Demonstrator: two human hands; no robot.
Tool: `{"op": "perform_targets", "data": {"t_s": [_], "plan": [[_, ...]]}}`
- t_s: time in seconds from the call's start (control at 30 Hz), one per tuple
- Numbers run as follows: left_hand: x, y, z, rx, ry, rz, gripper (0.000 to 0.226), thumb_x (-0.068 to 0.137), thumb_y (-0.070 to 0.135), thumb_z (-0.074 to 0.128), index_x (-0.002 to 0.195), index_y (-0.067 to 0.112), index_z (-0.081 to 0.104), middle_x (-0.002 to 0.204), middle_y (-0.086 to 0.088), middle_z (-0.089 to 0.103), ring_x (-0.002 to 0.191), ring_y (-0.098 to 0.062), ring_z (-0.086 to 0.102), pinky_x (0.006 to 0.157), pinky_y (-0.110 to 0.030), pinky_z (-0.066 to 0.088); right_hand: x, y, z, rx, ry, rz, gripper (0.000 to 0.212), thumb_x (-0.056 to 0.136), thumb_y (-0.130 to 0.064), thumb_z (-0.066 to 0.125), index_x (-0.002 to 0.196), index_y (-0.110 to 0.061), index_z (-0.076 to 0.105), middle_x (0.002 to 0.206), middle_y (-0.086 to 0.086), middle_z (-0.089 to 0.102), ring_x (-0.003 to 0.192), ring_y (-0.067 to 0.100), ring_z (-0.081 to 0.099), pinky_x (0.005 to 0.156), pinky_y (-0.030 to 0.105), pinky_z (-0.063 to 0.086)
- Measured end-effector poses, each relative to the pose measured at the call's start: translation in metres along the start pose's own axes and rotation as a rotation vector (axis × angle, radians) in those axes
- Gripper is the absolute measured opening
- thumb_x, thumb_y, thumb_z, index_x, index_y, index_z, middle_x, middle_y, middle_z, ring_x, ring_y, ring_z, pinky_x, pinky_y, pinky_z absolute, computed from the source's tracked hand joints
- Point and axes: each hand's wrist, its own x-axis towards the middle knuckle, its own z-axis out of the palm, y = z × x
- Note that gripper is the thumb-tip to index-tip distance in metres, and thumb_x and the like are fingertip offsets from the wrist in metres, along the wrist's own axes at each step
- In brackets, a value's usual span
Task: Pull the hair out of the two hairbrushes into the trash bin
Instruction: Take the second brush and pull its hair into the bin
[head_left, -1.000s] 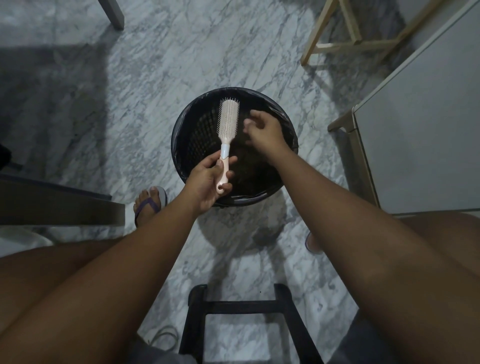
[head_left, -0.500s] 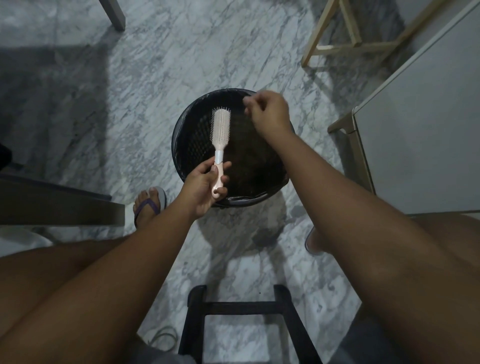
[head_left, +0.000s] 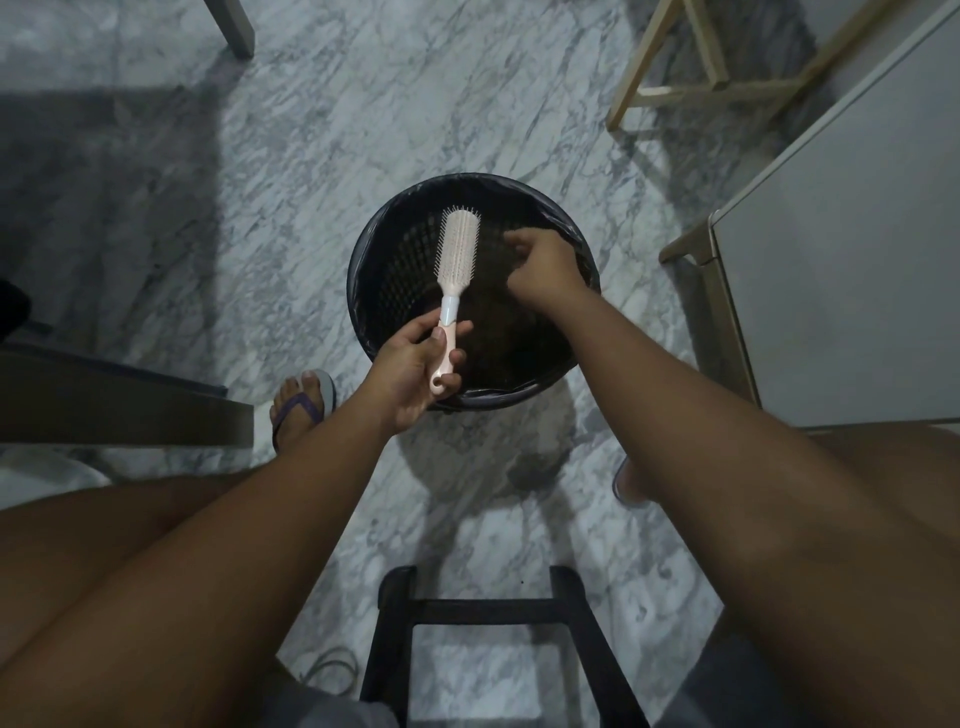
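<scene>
My left hand (head_left: 415, 364) grips the handle of a pale pink hairbrush (head_left: 457, 249), holding it bristles up over the black-lined trash bin (head_left: 363, 291). My right hand (head_left: 543, 262) hovers over the right side of the bin, just right of the brush head. Its fingertips are pinched together on what looks like a small tuft of hair, which is hard to make out against the dark bin. A brownish mass of hair (head_left: 498, 332) lies inside the bin. A second hairbrush is not in view.
The bin stands on a marble floor between my sandalled feet (head_left: 301, 405). A black stool frame (head_left: 483, 623) is below me, a grey cabinet (head_left: 841, 270) to the right, pale wooden legs (head_left: 675, 88) at the far right and a dark bench (head_left: 104, 405) on the left.
My right hand rose away from the brush head towards the bin's far rim, then came back down over the bin beside the brush. The left hand tilted the brush slightly.
</scene>
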Motion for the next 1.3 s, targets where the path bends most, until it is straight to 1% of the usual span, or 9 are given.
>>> {"op": "perform_targets", "data": {"t_s": [0.13,0.3,0.43,0.67,0.83,0.93,1.0,1.2,1.3], "plan": [[-0.003,0.000,0.004,0.041,-0.022,-0.003,0.035,0.103,0.006,0.043,0.136,0.011,0.050,0.119,-0.011,0.066,0.067,-0.014,0.053,0.045,-0.021,0.031,0.001,-0.015,0.007,0.373,-0.067,0.038,0.076,0.084,-0.025,0.075,0.148,-0.008,0.038,0.140,0.014,0.056,0.127,0.021,0.057,0.105,0.040,0.050],[-0.004,0.000,0.006,0.042,-0.060,0.011,0.035,0.103,0.006,0.042,0.137,0.010,0.050,0.116,-0.011,0.067,0.066,-0.015,0.053,0.043,-0.021,0.032,-0.001,-0.028,0.001,0.581,-0.068,0.073,0.055,0.083,-0.008,0.078,0.131,0.006,0.055,0.116,0.021,0.068,0.106,0.029,0.069,0.085,0.042,0.060],[-0.003,-0.003,0.003,0.072,-0.027,0.031,0.036,0.102,0.005,0.044,0.137,0.009,0.050,0.115,-0.011,0.068,0.066,-0.015,0.053,0.043,-0.020,0.033,-0.001,-0.030,-0.010,0.270,-0.001,-0.001,0.025,0.084,-0.012,0.078,0.099,0.007,0.072,0.090,0.020,0.074,0.073,0.024,0.073,0.062,0.028,0.063],[-0.002,-0.002,-0.008,-0.011,0.025,0.035,0.035,0.103,0.005,0.043,0.136,0.011,0.050,0.118,-0.012,0.066,0.066,-0.014,0.052,0.043,-0.020,0.033,0.012,-0.026,-0.019,0.138,0.206,-0.140,0.018,0.093,-0.017,0.062,0.077,-0.015,0.068,0.075,0.004,0.073,0.065,0.012,0.068,0.068,0.028,0.058],[-0.003,-0.004,-0.001,0.005,0.015,0.023,0.036,0.102,0.005,0.043,0.138,0.010,0.049,0.118,-0.011,0.067,0.066,-0.014,0.054,0.043,-0.020,0.031,0.019,-0.025,-0.012,0.213,0.206,-0.135,0.021,0.095,-0.007,0.054,0.110,-0.002,0.068,0.099,0.013,0.070,0.079,0.013,0.066,0.078,0.019,0.054],[-0.002,-0.006,0.008,0.020,0.011,0.016,0.037,0.102,0.005,0.043,0.139,0.010,0.048,0.119,-0.012,0.066,0.065,-0.015,0.054,0.042,-0.021,0.031,0.011,-0.026,0.007,-0.099,0.014,-0.201,0.060,0.081,-0.034,0.075,0.135,-0.015,0.058,0.125,0.014,0.064,0.111,0.022,0.062,0.102,0.031,0.046],[-0.002,-0.009,0.010,0.009,0.015,0.015,0.038,0.102,0.004,0.042,0.140,0.009,0.047,0.119,-0.012,0.067,0.065,-0.015,0.054,0.042,-0.021,0.033,0.007,-0.029,0.014,-0.152,0.004,-0.206,0.060,0.081,-0.036,0.077,0.133,-0.014,0.060,0.130,0.013,0.064,0.120,0.023,0.059,0.106,0.031,0.044],[-0.003,-0.013,0.017,0.001,0.007,-0.016,0.037,0.103,0.004,0.040,0.140,0.007,0.047,0.117,-0.013,0.066,0.066,-0.015,0.055,0.043,-0.021,0.035,0.011,-0.033,0.016,-0.286,0.062,-0.166,0.019,0.089,-0.025,0.070,0.098,-0.010,0.076,0.098,0.012,0.074,0.094,0.027,0.069,0.083,0.033,0.055],[-0.003,-0.012,0.024,-0.052,-0.009,-0.055,0.038,0.102,0.003,0.040,0.139,0.008,0.047,0.117,-0.012,0.066,0.068,-0.016,0.056,0.045,-0.022,0.036,0.014,-0.031,0.017,-0.379,0.113,-0.181,0.015,0.093,-0.021,0.060,0.090,-0.008,0.069,0.085,0.005,0.067,0.080,0.021,0.061,0.067,0.029,0.043]]}}
